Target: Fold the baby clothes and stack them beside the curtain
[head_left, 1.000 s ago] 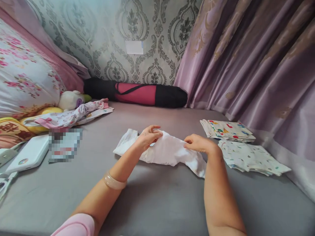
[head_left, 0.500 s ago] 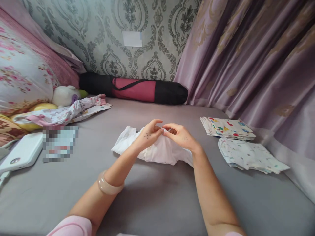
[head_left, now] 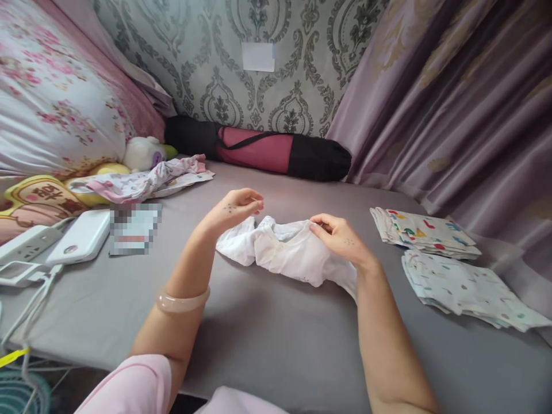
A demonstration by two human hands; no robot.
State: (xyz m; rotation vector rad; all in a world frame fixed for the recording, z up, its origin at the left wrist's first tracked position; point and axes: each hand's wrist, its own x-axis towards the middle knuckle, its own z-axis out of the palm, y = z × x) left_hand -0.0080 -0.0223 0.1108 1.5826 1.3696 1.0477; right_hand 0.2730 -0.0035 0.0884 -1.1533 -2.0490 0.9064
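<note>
Right hand is gripping: thumb and fingers are pinching the white top at the right side of its neck opening. Left hand is hovering just above and behind the top's left part, fingers loosely curled, no cloth showing between them. I'm not seeing contact there; fingertips are looking clear of the fabric.

Top is lying on the gray sheet, straight ahead of me and between my forearms. Key geometry: its long axis is running left to right across me, slightly skewed, right end trailing closer to my body and passing behind my right forearm, so I'm not seeing that tip. Neck opening is facing up and away from me. Right hand is the nearer one, being on the cloth; from the left hand, the top is lying below and to the right, its bunched left end almost directly under the fingers.

Around it: two folded cloth stacks, a bright-print one and a pale one, are sitting right of my right arm, well apart from the top. Power bank is resting far left.
</note>
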